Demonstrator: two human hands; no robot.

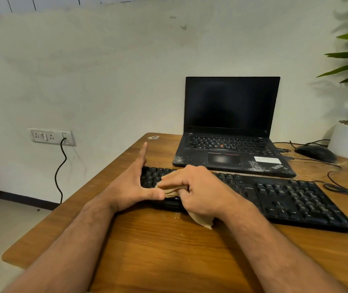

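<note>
Cloth [172, 191] | right hand [200, 191] fingers curled round it, on keyboard [285, 197] | left hand [130, 187] fingers straight, at keyboard's left edge

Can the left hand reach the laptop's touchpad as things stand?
Probably yes. The left hand is open, at the left end of the keyboard; the laptop sits just behind it, with nothing between. The right hand grips a cloth, aside.

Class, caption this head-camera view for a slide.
Right hand grips a tan cloth on a black keyboard; the open left hand steadies its end, laptop behind.
</note>
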